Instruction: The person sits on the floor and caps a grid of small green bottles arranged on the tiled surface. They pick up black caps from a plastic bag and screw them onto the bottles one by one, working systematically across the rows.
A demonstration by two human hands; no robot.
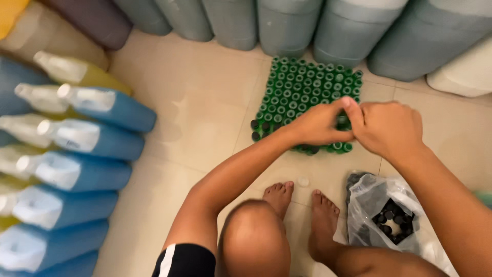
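A block of several small green bottles (307, 87) stands upright on the tiled floor; a few at its near left edge carry black caps (255, 124). My left hand (320, 124) and my right hand (387, 125) meet over the block's near right edge, fingers pinched together on a green bottle (342, 122) that they mostly hide. What the fingertips hold beyond that is hidden. A clear plastic bag (371, 205) of black caps (393, 218) lies by my right foot.
Large grey jugs (287, 23) line the far wall, with a white one (464, 74) at right. Blue and yellow spray bottles (102, 105) lie stacked along the left. My bare feet (279, 197) and knee sit near. A small pale cap (303, 181) lies on the floor.
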